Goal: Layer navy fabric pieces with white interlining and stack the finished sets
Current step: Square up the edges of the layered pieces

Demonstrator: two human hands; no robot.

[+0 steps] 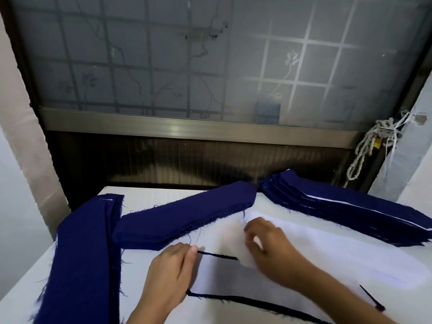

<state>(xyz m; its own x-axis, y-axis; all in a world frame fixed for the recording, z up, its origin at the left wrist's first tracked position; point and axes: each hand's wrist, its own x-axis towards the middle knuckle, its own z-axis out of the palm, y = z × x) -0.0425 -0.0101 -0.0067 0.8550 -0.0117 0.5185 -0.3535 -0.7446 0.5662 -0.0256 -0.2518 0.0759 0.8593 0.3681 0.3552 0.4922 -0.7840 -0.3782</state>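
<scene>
Where both hands meet, white interlining point(327, 256) lies over a navy piece point(257, 302); only its dark frayed edges show. Left hand point(170, 270) presses flat, fingers straight. Right hand point(264, 242) bends over the sheet's end, blurred, grip unclear. Beyond the left hand sits a frayed navy stack point(187, 220), with a long navy pile point(86, 253) to its left. Beyond the right hand is a layered stack point(350, 211) with white edges showing. All lie on a white table point(163, 195).

Frosted window point(210, 61) behind; knotted rope point(364, 146) hangs right.
</scene>
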